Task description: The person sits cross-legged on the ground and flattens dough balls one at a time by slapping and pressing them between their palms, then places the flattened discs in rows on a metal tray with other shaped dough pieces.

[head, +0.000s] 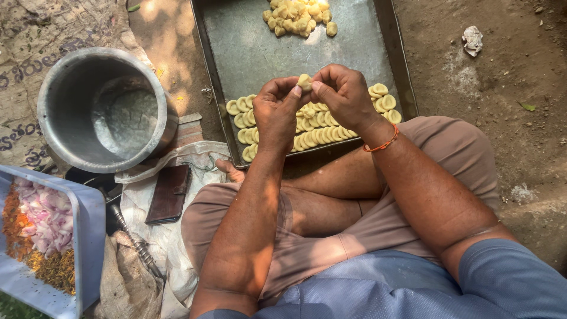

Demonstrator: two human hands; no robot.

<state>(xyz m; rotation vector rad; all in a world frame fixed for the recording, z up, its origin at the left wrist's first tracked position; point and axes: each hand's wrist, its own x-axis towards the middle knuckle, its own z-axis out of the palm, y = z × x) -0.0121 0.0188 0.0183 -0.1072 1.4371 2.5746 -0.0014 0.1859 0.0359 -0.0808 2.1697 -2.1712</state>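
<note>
The dough piece (305,81) is mostly covered by the pinching fingertips of the left hand (276,112) and right hand (345,94). Rows of shaped pieces (313,133) are hidden behind both hands. The metal tray (248,47) is cut off at the top edge, the blue tray (88,236) at the left.

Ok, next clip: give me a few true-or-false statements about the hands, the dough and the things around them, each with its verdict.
1. Both hands, left hand and right hand, pinch one dough piece between the fingertips. True.
2. The metal tray holds no dough. False: shaped pieces lie in rows at its near end and a loose pile at the far end.
3. The metal pot is full of dough. False: its floured bottom shows.
4. An orange band circles the right wrist. True.
5. A brown wallet lies on the tray. False: on cloth beside the knee.
</note>
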